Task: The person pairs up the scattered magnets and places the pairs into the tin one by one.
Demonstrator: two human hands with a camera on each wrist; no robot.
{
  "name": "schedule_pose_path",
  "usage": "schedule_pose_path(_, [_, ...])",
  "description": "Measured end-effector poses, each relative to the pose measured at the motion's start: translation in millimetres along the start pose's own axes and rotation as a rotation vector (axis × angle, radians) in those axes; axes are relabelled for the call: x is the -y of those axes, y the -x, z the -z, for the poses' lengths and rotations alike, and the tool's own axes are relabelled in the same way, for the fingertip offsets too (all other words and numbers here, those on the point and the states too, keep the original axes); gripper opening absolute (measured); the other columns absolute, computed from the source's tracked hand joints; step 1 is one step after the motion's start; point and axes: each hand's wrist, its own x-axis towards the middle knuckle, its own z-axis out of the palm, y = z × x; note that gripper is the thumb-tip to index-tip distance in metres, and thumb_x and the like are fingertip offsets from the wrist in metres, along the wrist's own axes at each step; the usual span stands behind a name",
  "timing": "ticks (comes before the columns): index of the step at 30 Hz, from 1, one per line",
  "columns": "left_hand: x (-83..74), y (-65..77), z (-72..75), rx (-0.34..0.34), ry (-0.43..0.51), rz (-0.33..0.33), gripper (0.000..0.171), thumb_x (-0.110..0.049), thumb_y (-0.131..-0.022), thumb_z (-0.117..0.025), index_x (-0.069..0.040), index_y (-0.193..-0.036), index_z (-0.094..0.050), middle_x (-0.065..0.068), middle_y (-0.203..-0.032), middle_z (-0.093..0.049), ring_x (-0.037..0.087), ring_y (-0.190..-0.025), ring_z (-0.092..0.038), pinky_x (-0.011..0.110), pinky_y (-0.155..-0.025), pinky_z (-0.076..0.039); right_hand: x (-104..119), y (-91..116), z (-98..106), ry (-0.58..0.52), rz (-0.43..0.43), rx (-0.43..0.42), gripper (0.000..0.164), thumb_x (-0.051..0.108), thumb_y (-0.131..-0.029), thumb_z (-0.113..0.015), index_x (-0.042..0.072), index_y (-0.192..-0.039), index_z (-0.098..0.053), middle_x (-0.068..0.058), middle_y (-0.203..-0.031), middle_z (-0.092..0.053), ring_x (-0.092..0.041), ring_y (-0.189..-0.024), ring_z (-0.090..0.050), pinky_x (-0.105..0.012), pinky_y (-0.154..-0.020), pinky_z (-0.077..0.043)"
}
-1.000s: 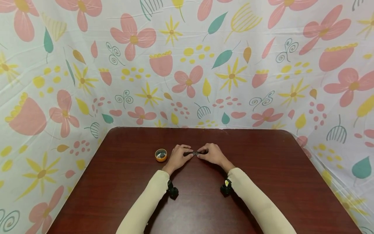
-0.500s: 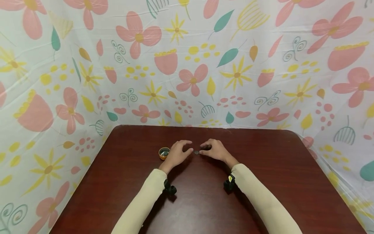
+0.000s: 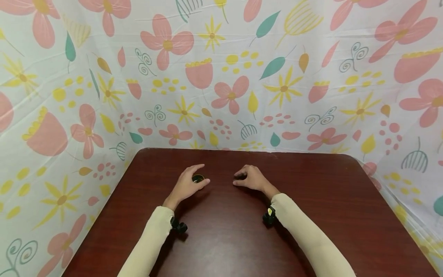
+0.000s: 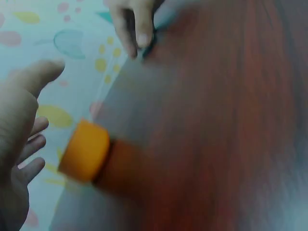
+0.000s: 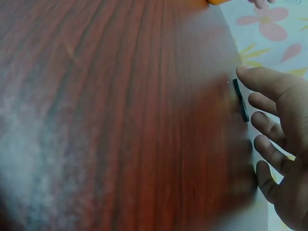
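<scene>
My left hand [image 3: 187,185] is open, thumb and fingers spread, beside a small orange bowl [image 4: 85,151]. In the head view the bowl is partly hidden behind that hand; a dark round thing in it showed earlier. My right hand [image 3: 254,179] hovers low over the table with bent fingers. In the right wrist view a thin black flat piece [image 5: 241,101] lies by the thumb tip and fingertips. Whether they pinch it, I cannot tell; the head view hides it behind the fingertips.
The dark red-brown table [image 3: 221,231] has rounded far corners and a glossy surface. A white cloth with printed flowers [image 3: 221,77] hangs behind it and along its sides. Black wrist cameras [image 3: 179,227] sit on both cuffs.
Both hands were together at the small dark piece. My left hand let go and moved left to the bowl. My right hand stayed and shifted slightly over the piece.
</scene>
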Motion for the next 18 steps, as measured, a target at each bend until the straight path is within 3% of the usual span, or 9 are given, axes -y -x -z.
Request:
schedule_pose_path(8, [27.1, 16.3, 4.8, 0.019, 0.031, 0.051, 0.086, -0.045, -0.087, -0.082, -0.013, -0.156, -0.044, 0.007, -0.155, -0.046, 0.033, -0.144, -0.042, 0.06, -0.112, -0.038, -0.4, 1.3, -1.2, 0.029, 0.017, -0.016, 0.028, 0.026, -0.087, -0.085, 0.011, -0.11, -0.081, -0.001, -0.101, -0.069, -0.018, -0.093, -0.061, -0.038, -0.079, -0.054])
schedule_pose_path(18, [34.8, 22.3, 2.8, 0.027, 0.05, 0.092, 0.087, -0.047, -0.086, -0.082, -0.014, -0.156, -0.044, 0.008, -0.153, -0.048, 0.033, -0.143, -0.043, 0.059, -0.113, -0.038, -2.1, -1.2, -3.7, 0.066, 0.083, -0.029, 0.018, 0.024, -0.089, -0.083, 0.013, -0.102, -0.084, 0.001, -0.099, -0.072, -0.018, -0.093, -0.062, -0.041, -0.081, -0.053])
